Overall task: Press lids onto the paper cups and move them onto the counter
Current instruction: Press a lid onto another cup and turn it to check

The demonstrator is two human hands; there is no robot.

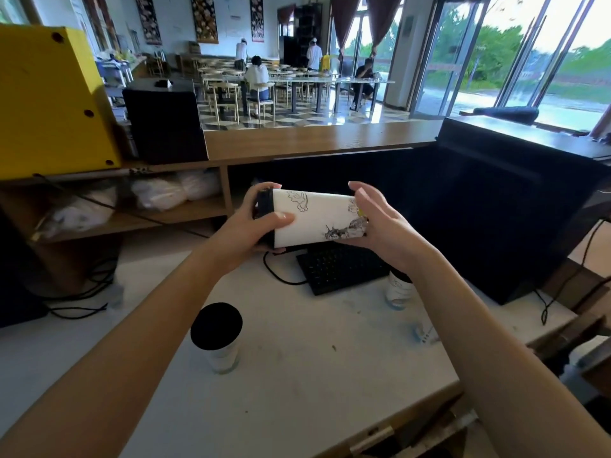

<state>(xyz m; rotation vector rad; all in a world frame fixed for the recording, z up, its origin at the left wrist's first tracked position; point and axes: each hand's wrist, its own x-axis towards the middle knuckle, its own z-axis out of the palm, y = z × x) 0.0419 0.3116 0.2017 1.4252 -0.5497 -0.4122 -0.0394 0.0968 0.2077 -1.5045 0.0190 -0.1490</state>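
Observation:
A white paper cup [317,218] with dark drawings lies sideways in the air between both hands, its black lid [263,206] at the left end. My left hand [261,223] wraps the lidded end, thumb over the cup's side. My right hand [377,223] cups the bottom end with its fingers spread. A second cup [221,353] with a black lid [216,325] stands upright on the white worktable [314,375] under my left forearm. A third cup [399,290] stands partly hidden behind my right forearm. The wooden counter [314,140] runs across behind.
A black keyboard [340,269] with its cable lies on the table below the held cup. A large black box [515,206] stands at the right, a yellow box [49,97] and a black box [165,123] at the left. Shelves hold white bags.

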